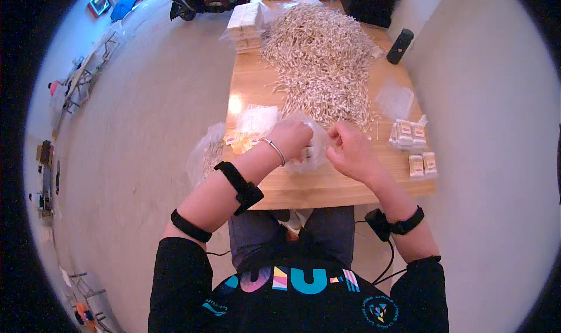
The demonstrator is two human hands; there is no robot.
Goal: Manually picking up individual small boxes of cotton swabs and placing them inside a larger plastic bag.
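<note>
A clear plastic bag (315,156) is between my hands at the near part of the wooden table (380,184). My left hand (291,139), with a bangle at the wrist, has its fingers curled on the bag's left side. Pinched fingers of my right hand (352,152) meet the bag's right edge. Something small and pale shows through the film, too unclear to name. Just beyond the bag spreads a large heap of cotton swabs (321,58). Left of my left hand lie a stack of clear plastic bags (258,119) and some yellow-and-white labels (241,142).
Packed swab bundles (408,134) and smaller packs (422,165) sit at the right edge, near a clear plastic sheet (395,100). A black bottle (400,47) stands farther back. White packs (245,20) are stacked far left. A swab-filled bag (207,156) hangs beside the left edge.
</note>
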